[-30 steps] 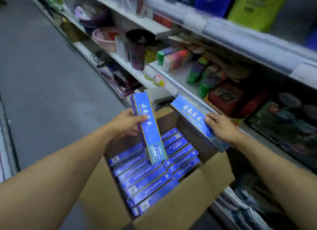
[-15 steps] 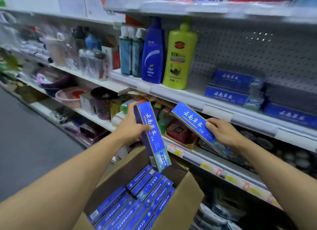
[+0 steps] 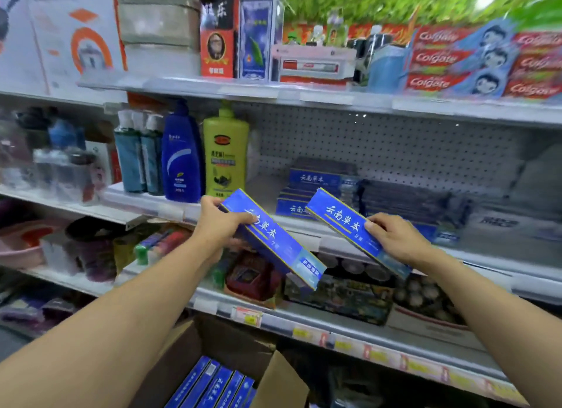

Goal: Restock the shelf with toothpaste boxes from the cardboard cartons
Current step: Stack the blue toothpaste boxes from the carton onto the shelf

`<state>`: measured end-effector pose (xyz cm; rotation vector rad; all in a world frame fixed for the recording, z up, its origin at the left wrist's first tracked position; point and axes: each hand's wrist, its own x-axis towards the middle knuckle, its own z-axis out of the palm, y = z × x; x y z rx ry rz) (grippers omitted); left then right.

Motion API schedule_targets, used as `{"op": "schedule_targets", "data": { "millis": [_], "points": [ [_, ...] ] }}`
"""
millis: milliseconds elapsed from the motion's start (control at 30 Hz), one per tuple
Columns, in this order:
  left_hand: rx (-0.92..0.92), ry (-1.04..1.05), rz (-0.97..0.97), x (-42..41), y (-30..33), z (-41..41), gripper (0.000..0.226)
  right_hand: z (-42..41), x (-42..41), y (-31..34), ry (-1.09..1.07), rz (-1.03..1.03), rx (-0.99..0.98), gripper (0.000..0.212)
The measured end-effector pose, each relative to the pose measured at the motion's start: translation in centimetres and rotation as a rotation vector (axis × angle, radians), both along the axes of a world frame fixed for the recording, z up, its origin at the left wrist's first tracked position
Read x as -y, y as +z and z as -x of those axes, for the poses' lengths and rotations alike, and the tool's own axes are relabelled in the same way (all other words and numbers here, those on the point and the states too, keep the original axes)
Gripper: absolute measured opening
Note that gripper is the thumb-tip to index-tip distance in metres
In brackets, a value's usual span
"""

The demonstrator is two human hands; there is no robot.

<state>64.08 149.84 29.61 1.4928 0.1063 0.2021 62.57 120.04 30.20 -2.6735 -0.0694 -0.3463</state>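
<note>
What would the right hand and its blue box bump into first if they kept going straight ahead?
Probably the stack of matching blue toothpaste boxes on the middle shelf. The right hand holds its box angled up-left toward that stack. Depth is unclear from this single view, so the shelf's front edge could come first.

Standing upright on the middle tier at ten o'clock: tall yellow-green plastic bottle [image 3: 225, 152], touching a dark blue plastic bottle [image 3: 181, 155] on its nine o'clock side, then teal bottles with white caps [image 3: 138, 155]. At one o'clock, stacked red Colgate cartons [image 3: 438, 59]. At eight o'clock, pink plastic basin [image 3: 21, 244].
</note>
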Motion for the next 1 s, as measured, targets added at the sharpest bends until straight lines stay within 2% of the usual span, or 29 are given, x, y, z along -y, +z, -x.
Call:
{"op": "schedule_targets", "data": {
  "millis": [133, 267, 367, 633, 867, 1000],
  "points": [
    [-0.004, -0.042, 0.168, 2.2, 1.7, -2.4, 0.045, -2.3, 1.5, 1.8, -0.033, 0.008, 0.051, 0.024],
    [0.004, -0.154, 0.192, 3.1, 2.7, -4.8, 0.047, -7.6, 2.4, 3.1, -0.017, 0.017, 0.066, 0.025],
    [-0.006, -0.201, 0.253, 3.2, 3.3, -6.7, 0.034, -12.5, 2.2, 3.9, 0.034, 0.049, 0.049, 0.027],
    [0.05, -0.144, 0.358, 1.7, 3.1, -12.1, 0.023, -23.0, 0.3, 4.7, 0.233, 0.059, 0.06, 0.024],
    [0.071, -0.119, 0.421, 2.2, 2.0, -15.1, 0.02, -27.0, 0.1, 2.6, 0.269, 0.202, 0.08, 0.037],
    [0.064, -0.129, 0.449, 3.5, 1.7, -16.8, 0.023, -26.8, 1.6, 3.1, 0.245, 0.104, 0.132, 0.046]
  ]
}}
